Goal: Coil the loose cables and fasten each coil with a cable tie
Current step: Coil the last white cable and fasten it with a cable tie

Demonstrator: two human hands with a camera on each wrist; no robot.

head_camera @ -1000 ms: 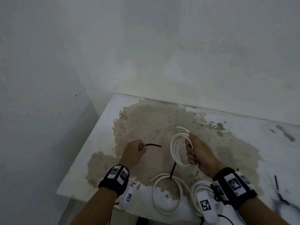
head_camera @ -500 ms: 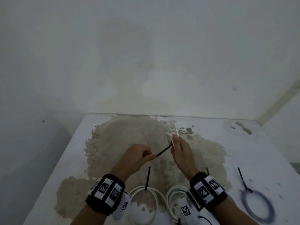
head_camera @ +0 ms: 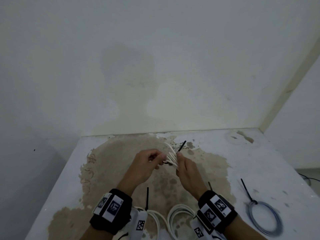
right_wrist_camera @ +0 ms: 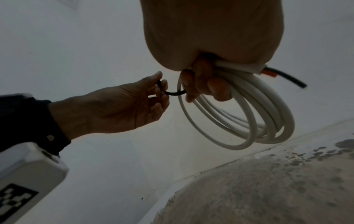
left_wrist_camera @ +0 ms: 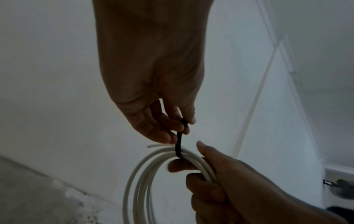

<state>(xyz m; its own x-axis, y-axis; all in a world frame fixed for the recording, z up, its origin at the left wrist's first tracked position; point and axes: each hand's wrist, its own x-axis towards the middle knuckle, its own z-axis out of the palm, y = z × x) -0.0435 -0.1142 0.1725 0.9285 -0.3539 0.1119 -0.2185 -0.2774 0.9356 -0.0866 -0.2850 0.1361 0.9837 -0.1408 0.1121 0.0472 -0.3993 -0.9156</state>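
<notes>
Right hand (head_camera: pixel 187 172) grips white cable coil (head_camera: pixel 171 157) above table (head_camera: pixel 259 161), fingers curled round bundle; left hand (head_camera: pixel 147 164) pinches black cable tie (head_camera: pixel 181 147), tail poking up past coil. Head view: three tied coils lie on table near edge, two white (head_camera: pixel 180 212), one grey-blue (head_camera: pixel 265 217). Left wrist view: left thumb and fingers (left_wrist_camera: pixel 153 130) pinch tie end (left_wrist_camera: pixel 179 142), strap crossing over coil strands (left_wrist_camera: pixel 145 169). Right wrist view: coil (right_wrist_camera: pixel 258 118) hangs from right fist (right_wrist_camera: pixel 206 60), tie (right_wrist_camera: pixel 175 93) looped between hands.
</notes>
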